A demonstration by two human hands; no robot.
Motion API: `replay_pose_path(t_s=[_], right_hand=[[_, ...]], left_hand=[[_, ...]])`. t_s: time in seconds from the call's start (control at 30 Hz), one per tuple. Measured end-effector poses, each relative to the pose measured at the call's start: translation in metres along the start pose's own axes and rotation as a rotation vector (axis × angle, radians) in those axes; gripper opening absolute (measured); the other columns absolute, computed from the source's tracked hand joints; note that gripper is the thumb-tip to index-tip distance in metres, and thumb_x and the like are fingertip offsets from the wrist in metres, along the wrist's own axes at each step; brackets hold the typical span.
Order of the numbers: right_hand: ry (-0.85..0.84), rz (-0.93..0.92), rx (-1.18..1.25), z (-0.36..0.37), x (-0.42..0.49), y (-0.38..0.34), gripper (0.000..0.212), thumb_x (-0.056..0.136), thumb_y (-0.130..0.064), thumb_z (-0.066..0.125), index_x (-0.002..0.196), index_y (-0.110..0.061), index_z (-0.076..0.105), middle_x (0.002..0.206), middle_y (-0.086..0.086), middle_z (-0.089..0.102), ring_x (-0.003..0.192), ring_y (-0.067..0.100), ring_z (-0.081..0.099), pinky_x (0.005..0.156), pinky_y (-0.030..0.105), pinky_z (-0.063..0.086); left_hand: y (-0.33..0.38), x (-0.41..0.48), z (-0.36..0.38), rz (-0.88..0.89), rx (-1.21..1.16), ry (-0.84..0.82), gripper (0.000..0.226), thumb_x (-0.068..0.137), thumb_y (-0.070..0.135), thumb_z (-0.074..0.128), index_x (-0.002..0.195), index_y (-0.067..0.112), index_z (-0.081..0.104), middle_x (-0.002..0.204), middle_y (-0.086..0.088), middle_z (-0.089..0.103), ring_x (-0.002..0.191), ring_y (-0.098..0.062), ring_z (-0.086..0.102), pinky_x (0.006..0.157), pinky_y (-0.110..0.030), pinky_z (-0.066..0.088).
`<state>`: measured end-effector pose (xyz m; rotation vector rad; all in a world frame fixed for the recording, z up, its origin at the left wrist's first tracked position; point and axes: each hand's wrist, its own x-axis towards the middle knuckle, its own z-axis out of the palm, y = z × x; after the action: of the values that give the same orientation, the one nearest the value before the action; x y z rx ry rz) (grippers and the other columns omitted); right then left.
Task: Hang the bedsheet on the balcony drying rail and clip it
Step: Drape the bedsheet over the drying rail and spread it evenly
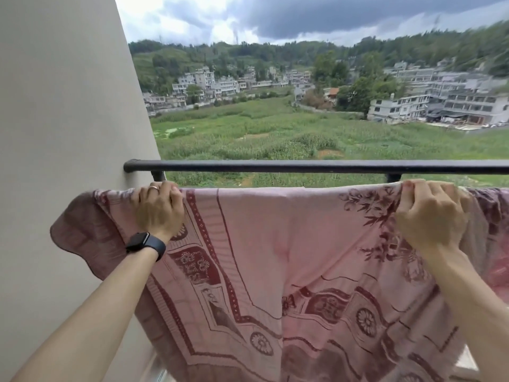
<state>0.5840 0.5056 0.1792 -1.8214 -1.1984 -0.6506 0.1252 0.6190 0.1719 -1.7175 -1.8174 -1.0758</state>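
Beyond your hands lies an open view: a green field, pale blocks of houses, wooded hills and heavy grey cloud; a plain beige wall [68, 106] fills the side past your left hand. A black rail [303, 166] runs level just above and beyond both hands, its near end meeting the wall; two short dark brackets show beneath it, one above each hand.

Your left hand [158, 209] is closed over the top edge of the bedsheet [275, 244], with a ring on one finger and a dark watch [145, 244] on the wrist; your right hand [429, 213] is likewise clenched on the same edge, well apart from the left. The pink sheet, patterned in dark red, is stretched between the two fists and hangs down in front of you; its top edge sits just below the rail, and whether it touches the rail or anything behind cannot be told.

Past your left hand a corner of the sheet flops outward against the wall; past your right hand the cloth runs out of view, blurred. The lower part of the sheet is cut off at the bottom, and it hides whatever stands below the rail.
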Motion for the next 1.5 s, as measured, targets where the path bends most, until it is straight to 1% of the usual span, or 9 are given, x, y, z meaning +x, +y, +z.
replay_pose_path(t_s=[0.1, 0.23, 0.43, 0.73, 0.93, 1.13, 1.27, 1.37, 1.5], right_hand=[[-0.029, -0.087, 0.093, -0.002, -0.017, -0.055, 0.038, 0.099, -0.035, 0.037, 0.119, -0.02, 0.066, 0.116, 0.005, 0.07, 0.115, 0.027, 0.051, 0.107, 0.044, 0.027], [-0.207, -0.278, 0.052, 0.025, -0.045, -0.117, 0.041, 0.102, -0.043, 0.032, 0.098, -0.025, 0.068, 0.105, -0.001, 0.072, 0.103, 0.025, 0.058, 0.102, 0.043, 0.028], [-0.062, -0.267, -0.058, 0.008, -0.031, -0.029, 0.061, 0.104, -0.051, 0.022, 0.081, -0.011, 0.062, 0.08, 0.009, 0.065, 0.083, 0.031, 0.055, 0.09, 0.043, 0.035], [-0.054, -0.168, -0.009, 0.003, -0.062, -0.044, 0.042, 0.098, -0.05, 0.04, 0.107, -0.018, 0.066, 0.113, 0.007, 0.068, 0.113, 0.029, 0.053, 0.109, 0.048, 0.025], [0.037, -0.036, 0.058, -0.025, -0.058, 0.024, 0.04, 0.102, -0.038, 0.033, 0.123, -0.022, 0.063, 0.135, 0.0, 0.06, 0.132, 0.02, 0.044, 0.114, 0.049, 0.018], [-0.029, -0.15, 0.087, -0.014, -0.033, 0.073, 0.039, 0.102, -0.038, 0.032, 0.124, -0.028, 0.063, 0.12, -0.002, 0.066, 0.117, 0.018, 0.048, 0.099, 0.037, 0.019], [-0.081, -0.218, 0.025, -0.004, -0.02, 0.093, 0.043, 0.103, -0.047, 0.026, 0.101, -0.028, 0.064, 0.106, -0.001, 0.068, 0.105, 0.022, 0.053, 0.094, 0.045, 0.024], [-0.027, -0.276, -0.013, -0.003, -0.019, 0.107, 0.043, 0.105, -0.044, 0.029, 0.092, -0.021, 0.064, 0.091, 0.004, 0.068, 0.09, 0.025, 0.054, 0.09, 0.044, 0.026], [0.024, -0.126, -0.037, -0.027, -0.007, 0.188, 0.044, 0.107, -0.04, 0.028, 0.089, -0.016, 0.061, 0.09, 0.01, 0.064, 0.09, 0.027, 0.049, 0.098, 0.049, 0.028]], left_hand=[[0.042, -0.012, -0.008, 0.184, -0.056, 0.051, 0.038, 0.096, 0.035, 0.035, 0.107, 0.016, 0.067, 0.102, -0.008, 0.07, 0.099, -0.028, 0.059, 0.109, -0.048, 0.029], [0.099, -0.04, -0.007, 0.373, -0.105, -0.081, 0.045, 0.101, 0.044, 0.031, 0.107, 0.016, 0.066, 0.089, -0.007, 0.071, 0.084, -0.025, 0.063, 0.086, -0.04, 0.042], [0.053, -0.033, -0.004, 0.51, 0.005, -0.049, 0.047, 0.103, 0.047, 0.028, 0.106, 0.016, 0.062, 0.085, -0.005, 0.064, 0.078, -0.027, 0.058, 0.076, -0.04, 0.039], [0.037, -0.046, -0.005, 0.354, -0.074, -0.013, 0.04, 0.096, 0.035, 0.03, 0.093, 0.013, 0.063, 0.082, -0.01, 0.064, 0.079, -0.028, 0.055, 0.081, -0.041, 0.037], [0.09, -0.067, -0.016, 0.285, -0.193, 0.008, 0.031, 0.09, 0.029, 0.041, 0.102, 0.02, 0.068, 0.102, -0.004, 0.069, 0.098, -0.026, 0.058, 0.106, -0.049, 0.031], [0.233, -0.108, -0.01, 0.493, -0.339, -0.082, 0.038, 0.09, 0.039, 0.044, 0.117, 0.022, 0.065, 0.115, -0.003, 0.069, 0.11, -0.022, 0.059, 0.113, -0.046, 0.024], [0.294, -0.126, 0.01, 0.408, -0.274, -0.127, 0.039, 0.098, 0.048, 0.037, 0.114, 0.025, 0.064, 0.102, 0.0, 0.072, 0.102, -0.022, 0.06, 0.105, -0.044, 0.029], [0.28, -0.135, 0.021, 0.377, -0.121, -0.047, 0.05, 0.102, 0.051, 0.027, 0.098, 0.02, 0.066, 0.09, -0.003, 0.067, 0.088, -0.025, 0.055, 0.088, -0.041, 0.034], [0.237, -0.131, 0.018, 0.324, -0.042, 0.026, 0.052, 0.102, 0.047, 0.024, 0.094, 0.013, 0.062, 0.086, -0.01, 0.063, 0.082, -0.028, 0.051, 0.082, -0.041, 0.032]])
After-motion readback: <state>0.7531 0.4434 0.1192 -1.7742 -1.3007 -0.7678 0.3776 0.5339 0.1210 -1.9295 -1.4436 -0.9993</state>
